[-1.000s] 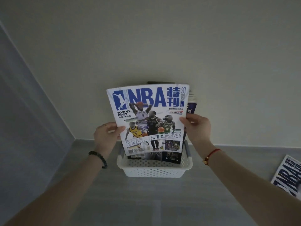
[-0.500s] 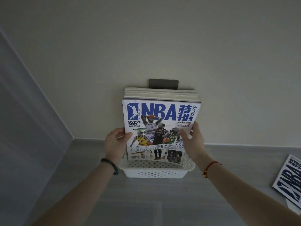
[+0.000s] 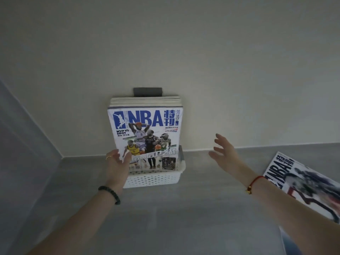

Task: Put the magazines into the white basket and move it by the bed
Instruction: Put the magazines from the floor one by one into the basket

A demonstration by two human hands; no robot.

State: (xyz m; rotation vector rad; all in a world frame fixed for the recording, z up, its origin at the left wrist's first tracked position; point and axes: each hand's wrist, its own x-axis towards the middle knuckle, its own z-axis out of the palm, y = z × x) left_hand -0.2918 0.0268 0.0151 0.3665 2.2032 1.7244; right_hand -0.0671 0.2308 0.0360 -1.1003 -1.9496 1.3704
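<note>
A white perforated basket (image 3: 152, 180) stands on the grey floor against the wall. Several magazines stand upright in it, leaning on the wall; the front one is a blue-and-white NBA magazine (image 3: 147, 133). My left hand (image 3: 116, 162) rests at the lower left edge of that front magazine, fingers spread and touching the cover. My right hand (image 3: 225, 153) is off the magazine, to the right of the basket, fingers apart and holding nothing. Another NBA magazine (image 3: 301, 183) lies flat on the floor at the right.
A dark wall socket plate (image 3: 147, 91) sits just above the magazine tops. A grey panel (image 3: 24, 144) runs along the left side. The pale wall closes off the far side. Grey floor spreads in front of the basket.
The front magazine has gone down into the basket against the others. My right hand has let go and moved away to the right; my left hand has opened against the cover.
</note>
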